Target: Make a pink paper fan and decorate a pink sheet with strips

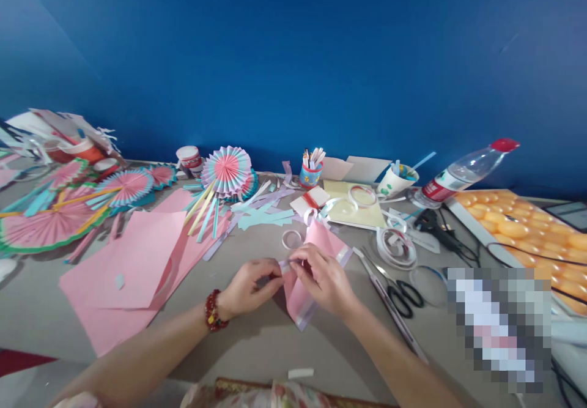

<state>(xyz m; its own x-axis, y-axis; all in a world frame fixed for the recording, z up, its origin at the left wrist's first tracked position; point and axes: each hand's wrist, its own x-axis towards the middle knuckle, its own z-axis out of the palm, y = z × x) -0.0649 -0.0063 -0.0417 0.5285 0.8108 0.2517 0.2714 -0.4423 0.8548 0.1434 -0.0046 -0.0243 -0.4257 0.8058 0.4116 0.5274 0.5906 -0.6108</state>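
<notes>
A pink sheet of paper (323,240) with pale lilac edge strips is folded and stands partly tilted between my hands. My left hand (251,287), with a dark red bead bracelet at its wrist, pinches the sheet's left edge between thumb and forefinger. From the right, my right hand (323,276) has its fingers closed on the same edge, close to the left fingertips. A tape roll (291,239) lies just beyond the left fingers. Scissors with black handles (398,298) and a long slim white-and-grey tool (385,301) lie to the right of my right hand.
Larger pink sheets (137,261) and pleated paper fans (227,172) spread over the left. Along the back stand a pen cup (312,174), a paper cup (398,180) and a plastic bottle (458,175). A glue gun (438,230) and tape rolls (397,249) lie at right.
</notes>
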